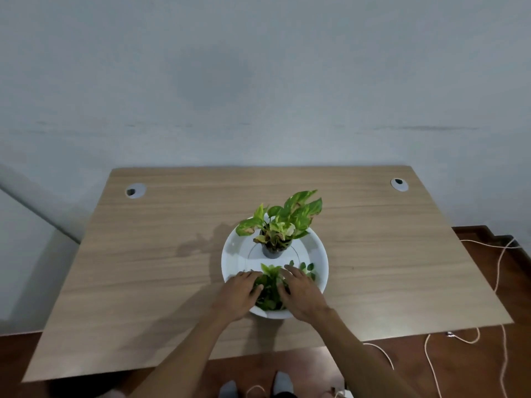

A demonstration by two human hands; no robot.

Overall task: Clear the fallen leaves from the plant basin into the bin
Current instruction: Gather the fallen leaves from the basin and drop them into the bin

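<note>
A round white basin (232, 254) sits in the middle of the wooden table. A small dark pot with a green and yellow plant (280, 222) stands at the basin's far side. A pile of loose green leaves (270, 285) lies at the near side, with a few smaller leaves (307, 268) to its right. My left hand (240, 293) rests on the left of the pile, fingers spread and curled into it. My right hand (301, 293) presses on the right of the pile. Both hands flank the leaves. No bin is in view.
The wooden table (143, 268) has two cable grommets, one at the far left (135, 191) and one at the far right (399, 184). A pale wall stands behind it. White cords (500, 271) trail over the brown floor at the right. My socked feet (255, 387) show below the table edge.
</note>
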